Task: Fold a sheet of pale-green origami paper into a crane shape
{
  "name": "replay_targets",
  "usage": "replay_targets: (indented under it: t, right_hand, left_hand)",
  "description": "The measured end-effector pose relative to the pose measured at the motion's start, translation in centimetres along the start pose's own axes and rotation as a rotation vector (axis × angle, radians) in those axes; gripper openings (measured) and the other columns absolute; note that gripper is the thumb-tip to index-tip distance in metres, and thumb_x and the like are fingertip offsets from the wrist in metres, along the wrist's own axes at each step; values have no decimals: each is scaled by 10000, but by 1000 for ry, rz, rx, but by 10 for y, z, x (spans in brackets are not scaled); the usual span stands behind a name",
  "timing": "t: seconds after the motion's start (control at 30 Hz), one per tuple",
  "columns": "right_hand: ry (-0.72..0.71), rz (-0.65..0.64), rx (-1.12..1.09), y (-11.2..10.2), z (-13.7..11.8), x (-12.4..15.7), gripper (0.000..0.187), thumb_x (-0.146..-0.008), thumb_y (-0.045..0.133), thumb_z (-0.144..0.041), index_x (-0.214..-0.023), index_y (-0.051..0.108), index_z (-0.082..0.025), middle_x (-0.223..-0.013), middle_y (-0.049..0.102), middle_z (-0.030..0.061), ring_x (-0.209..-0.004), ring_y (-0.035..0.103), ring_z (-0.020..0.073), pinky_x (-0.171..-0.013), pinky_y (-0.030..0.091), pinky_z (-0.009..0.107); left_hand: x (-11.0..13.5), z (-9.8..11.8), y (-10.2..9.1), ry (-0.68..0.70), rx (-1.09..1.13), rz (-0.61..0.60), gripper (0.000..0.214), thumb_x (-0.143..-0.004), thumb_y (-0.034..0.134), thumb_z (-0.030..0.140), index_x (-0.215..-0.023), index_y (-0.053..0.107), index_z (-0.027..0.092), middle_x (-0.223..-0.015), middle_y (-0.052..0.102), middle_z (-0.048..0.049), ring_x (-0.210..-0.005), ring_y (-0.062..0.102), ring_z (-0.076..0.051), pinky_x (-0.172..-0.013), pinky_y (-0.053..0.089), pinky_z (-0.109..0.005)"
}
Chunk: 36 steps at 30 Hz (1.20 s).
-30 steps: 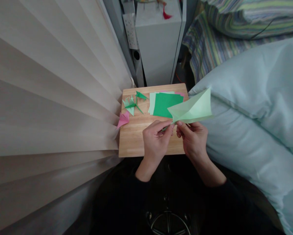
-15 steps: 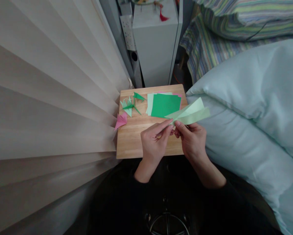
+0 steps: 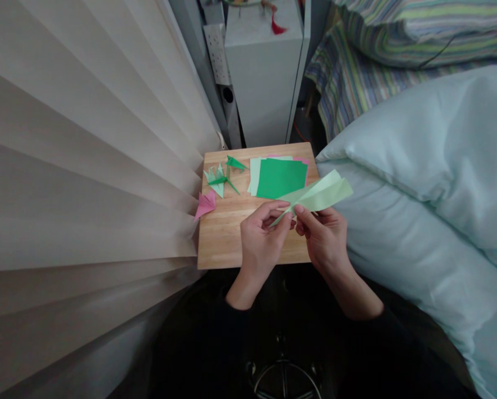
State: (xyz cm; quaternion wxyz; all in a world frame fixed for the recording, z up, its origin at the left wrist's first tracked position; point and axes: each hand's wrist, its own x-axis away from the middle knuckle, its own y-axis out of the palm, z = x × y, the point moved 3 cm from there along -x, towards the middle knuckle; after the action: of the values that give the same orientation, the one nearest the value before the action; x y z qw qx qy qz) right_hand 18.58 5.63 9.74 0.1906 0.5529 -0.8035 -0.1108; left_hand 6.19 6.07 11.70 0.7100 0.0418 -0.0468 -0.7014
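One partly folded sheet of pale green paper [image 3: 325,191] is held up over the right half of the desk [image 3: 220,238], its wide end flaring out past the right edge. The left hand [image 3: 260,238] pinches the narrow end between thumb and fingers. The right hand [image 3: 328,234] grips the paper just beside that, thumb on top and the other fingers mostly hidden beneath. Both wrists reach in across the near edge.

Toward the far right corner lies a small pile: a dark green sheet [image 3: 281,178] on top, a light green sheet [image 3: 255,176] showing at its left, and a strip of pink sheet [image 3: 305,162] at its right. Near the far left corner sit a dark green folded piece [image 3: 236,163] and a light green folded piece [image 3: 220,191], overlapping in view. A pink folded piece [image 3: 205,204] juts over the left edge, close to the curtain [image 3: 107,183]. Pale blue bedding [image 3: 418,144] lies beyond the right edge, and a white cabinet [image 3: 265,88] stands behind the far edge.
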Motion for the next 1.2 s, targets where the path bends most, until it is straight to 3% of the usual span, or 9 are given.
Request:
replay_targets:
  t: [0.33, 0.43, 0.57, 0.7, 0.8, 0.9, 1.2]
  right_hand:
    - [77, 0, -10, 1, 7, 3, 257, -672, 925, -354, -769, 734, -212, -638, 634, -47, -500, 461, 70, -442, 380, 223]
    - [209, 5, -46, 3, 10, 7, 349, -648, 941, -443, -768, 718, -203, -675, 635, -37, -551, 508, 79, -442, 396, 202]
    - [382, -90, -140, 8, 11, 11, 415, -666, 921, -535, -730, 701, -189, -677, 641, -14, -601, 546, 90, -464, 408, 186]
    - [303, -41, -221, 8, 4, 7, 377, -560, 988, -352, -679, 668, -190, -643, 580, -54, -535, 420, 51, -427, 298, 178]
    - [236, -28, -202, 7, 2, 4, 400, -586, 971, -341, -590, 600, -192, -539, 464, -80, -485, 332, 47, -416, 251, 203]
    - [239, -38, -173, 5, 5, 2, 473, -614, 962, -385, -528, 539, -192, -484, 406, -83, -465, 326, 49, -428, 267, 216]
    - [296, -70, -146, 2, 15, 4, 463, -696, 923, -443, -559, 554, -199, -501, 412, -79, -473, 340, 66, -447, 305, 235]
  left_hand:
    - [0, -1, -3, 69, -87, 70, 193, -872, 795, 338, -964, 753, 173, -925, 791, -49, -766, 756, -140, -644, 631, -217]
    - [0, 0, -4, 89, -62, 109, 165, -858, 815, 304, -945, 759, 175, -926, 798, -47, -794, 766, -140, -648, 621, -201]
    - [-1, 1, -4, 92, -10, 128, 150, -837, 829, 282, -906, 762, 165, -890, 800, -48, -787, 769, -146, -636, 613, -202]
    - [-3, -1, -2, 23, 24, 89, 202, -825, 836, 329, -896, 756, 158, -845, 797, -51, -729, 757, -145, -682, 631, -243]
    - [-3, -5, -1, -50, 21, 21, 248, -819, 836, 380, -867, 749, 153, -784, 787, -45, -668, 744, -146, -656, 631, -253]
    - [-1, -8, 0, -77, -4, -34, 262, -815, 837, 399, -844, 748, 154, -721, 770, -34, -626, 735, -146, -620, 624, -244]
    - [1, -9, 0, -43, -83, -79, 227, -911, 745, 395, -903, 796, 174, -682, 764, -21, -568, 722, -139, -571, 631, -239]
